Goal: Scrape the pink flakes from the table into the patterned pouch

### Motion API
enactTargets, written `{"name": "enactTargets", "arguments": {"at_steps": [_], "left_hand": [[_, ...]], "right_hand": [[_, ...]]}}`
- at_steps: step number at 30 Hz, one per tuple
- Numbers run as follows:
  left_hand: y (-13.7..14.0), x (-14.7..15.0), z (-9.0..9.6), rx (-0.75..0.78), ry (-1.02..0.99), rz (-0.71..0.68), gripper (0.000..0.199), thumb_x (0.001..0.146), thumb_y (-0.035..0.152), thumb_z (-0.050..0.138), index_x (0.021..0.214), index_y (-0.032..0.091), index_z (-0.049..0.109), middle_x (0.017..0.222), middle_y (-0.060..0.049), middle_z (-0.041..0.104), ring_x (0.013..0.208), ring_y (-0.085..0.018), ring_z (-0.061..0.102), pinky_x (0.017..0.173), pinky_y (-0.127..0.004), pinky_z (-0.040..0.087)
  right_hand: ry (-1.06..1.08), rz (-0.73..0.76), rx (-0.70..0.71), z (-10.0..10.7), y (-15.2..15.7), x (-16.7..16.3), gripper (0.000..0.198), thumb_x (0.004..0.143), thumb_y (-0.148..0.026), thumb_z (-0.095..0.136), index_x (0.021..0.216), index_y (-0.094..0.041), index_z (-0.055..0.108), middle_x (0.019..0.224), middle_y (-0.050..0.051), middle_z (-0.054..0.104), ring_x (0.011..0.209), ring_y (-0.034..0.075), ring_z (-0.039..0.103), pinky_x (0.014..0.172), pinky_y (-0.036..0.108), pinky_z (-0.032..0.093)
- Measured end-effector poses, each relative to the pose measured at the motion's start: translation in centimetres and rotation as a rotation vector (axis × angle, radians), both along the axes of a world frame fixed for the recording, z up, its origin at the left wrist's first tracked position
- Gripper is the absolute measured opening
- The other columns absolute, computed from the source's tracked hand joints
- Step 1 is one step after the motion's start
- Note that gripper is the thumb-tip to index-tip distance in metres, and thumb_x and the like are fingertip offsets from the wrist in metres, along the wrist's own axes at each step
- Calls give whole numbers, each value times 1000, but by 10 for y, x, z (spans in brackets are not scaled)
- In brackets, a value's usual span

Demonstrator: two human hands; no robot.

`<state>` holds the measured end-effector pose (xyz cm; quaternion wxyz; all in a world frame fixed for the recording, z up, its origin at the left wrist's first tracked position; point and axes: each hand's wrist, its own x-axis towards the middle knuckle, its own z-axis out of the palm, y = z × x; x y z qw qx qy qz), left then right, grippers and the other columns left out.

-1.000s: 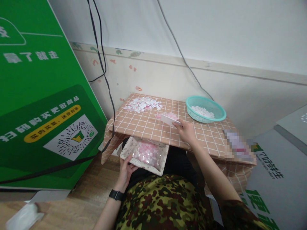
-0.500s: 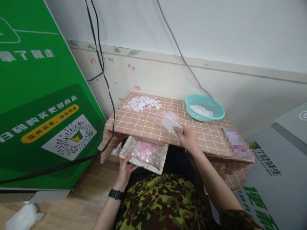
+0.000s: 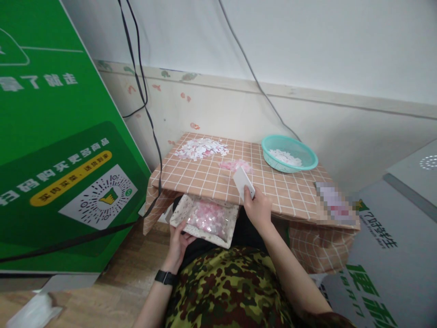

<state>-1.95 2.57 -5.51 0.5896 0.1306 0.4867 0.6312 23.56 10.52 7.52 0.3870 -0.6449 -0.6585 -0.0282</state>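
Note:
My left hand (image 3: 180, 243) grips the near left corner of a pale, patterned fabric-covered tray (image 3: 180, 210), thumb over its rim. Inside the tray lie pink and clear shiny bits (image 3: 206, 217). The tray is held just below the table's front edge. In my right hand (image 3: 257, 207) is a flat white card-like piece (image 3: 242, 183), pinched between thumb and fingers and tilted over the front of the table. Just beyond the card, a small spread of pink bits (image 3: 235, 165) rests on the cloth.
The table wears a brown checked cloth (image 3: 201, 179). At its back left is a heap of white and pink pieces (image 3: 201, 148). A turquoise basket (image 3: 290, 168) holding white pieces stands at back right. A pixelated item (image 3: 332, 202) lies at the right edge. Black cables (image 3: 152, 123) hang on the left.
My right hand has drawn the white card toward me and slightly left, away from the pink bits, turning it more upright. My left hand and the tray stay in place.

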Motion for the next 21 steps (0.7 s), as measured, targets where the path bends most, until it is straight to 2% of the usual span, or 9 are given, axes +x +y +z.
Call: {"name": "enactTargets", "arguments": {"at_steps": [6,13,17,21], "left_hand": [[0,0,1,11,4,-7,64,83,35,72,139,32,43,137,-14,60,87,-24,73,78,-52,61],[2,-1,1,-6,-2,1,65,83,35,72,140,34,41,131,-12,63,83,-24,73,77,-49,61],[3,0,3,-11,-10,18,64,82,37,73,139,32,43,126,-13,65,82,-24,73,76,-47,61],[4,1,6,-15,-3,31,63,82,37,72,138,33,44,127,-12,65,81,-24,73,77,-48,60]], "right_hand": [[6,135,-108,10,31,-4,39,101,-44,45,94,-18,73,74,12,75,64,25,67,57,30,36],[48,260,-104,12,48,-5,37,101,-45,48,106,-21,76,78,9,76,68,25,68,60,30,40],[33,322,-122,12,55,-9,33,100,-41,50,106,-22,76,81,9,76,72,25,69,64,30,43],[37,389,-161,14,48,-5,32,99,-42,52,99,-23,77,75,7,75,68,24,68,61,30,42]]}}
